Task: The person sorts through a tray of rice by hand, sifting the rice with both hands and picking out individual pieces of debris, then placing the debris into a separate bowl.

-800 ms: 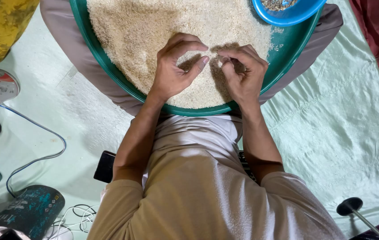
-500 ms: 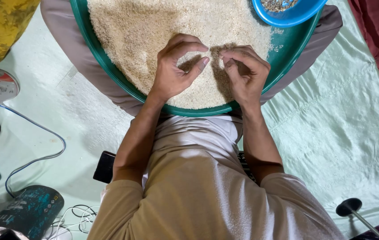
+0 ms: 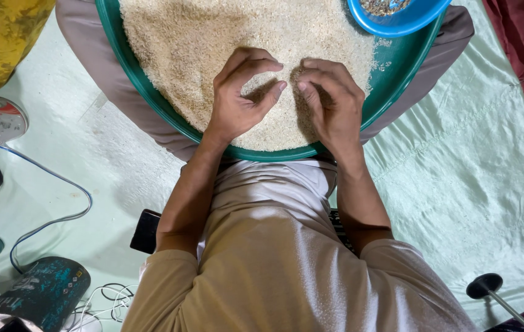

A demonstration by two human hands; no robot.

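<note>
Pale satin sheet (image 3: 471,184); hands (image 3: 286,98) on grainy rice (image 3: 213,43), round green tray (image 3: 397,67).

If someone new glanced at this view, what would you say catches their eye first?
First, the big green tray heaped with pale grain, resting on the person's lap at top centre. Next, the left hand and right hand, curled side by side on the grain at its near edge, fingertips almost meeting. A blue bowl sits on the tray's upper right rim, and a yellow sack fills the top left corner.
</note>
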